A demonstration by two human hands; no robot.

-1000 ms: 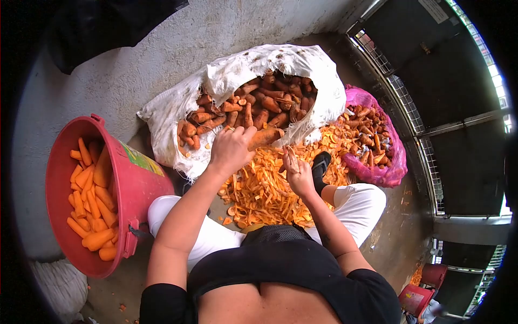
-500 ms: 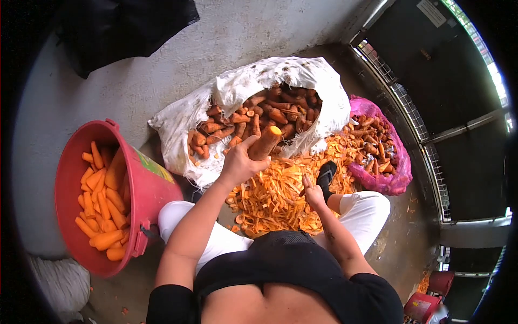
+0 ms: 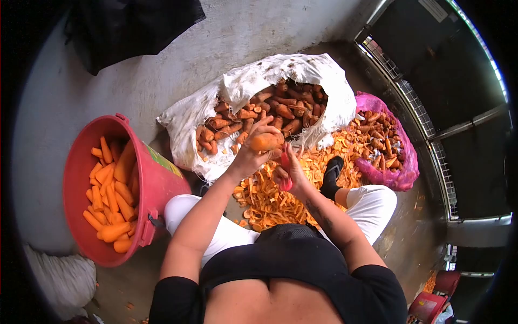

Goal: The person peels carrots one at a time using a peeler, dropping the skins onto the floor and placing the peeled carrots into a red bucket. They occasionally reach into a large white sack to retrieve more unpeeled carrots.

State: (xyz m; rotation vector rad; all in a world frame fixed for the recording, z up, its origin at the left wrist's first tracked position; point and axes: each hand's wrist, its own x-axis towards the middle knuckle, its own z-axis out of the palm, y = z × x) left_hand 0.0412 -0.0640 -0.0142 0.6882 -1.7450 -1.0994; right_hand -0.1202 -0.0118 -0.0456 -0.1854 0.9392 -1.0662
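My left hand (image 3: 251, 155) is closed around a thick carrot (image 3: 267, 142), held up in front of the open sack with its rounded end toward me. Close beside it, my right hand (image 3: 294, 174) grips a red peeler (image 3: 286, 171) whose blade end is mostly hidden by the fingers. Below both hands spreads a heap of orange carrot peelings (image 3: 275, 200). Behind them lies a white woven sack (image 3: 194, 105), torn open and full of unpeeled carrots (image 3: 286, 110).
On the left a large red bucket (image 3: 162, 173) leans toward me, with peeled carrots (image 3: 116, 202) inside. A pink mesh bag (image 3: 407, 170) of carrot ends stands at right, near a black-shod foot (image 3: 332, 175). Red containers (image 3: 429, 306) sit at the lower right.
My right hand has come up and left to the carrot, and the red peeler now shows in it. The carrot has turned in my left hand, its cut top no longer facing up.
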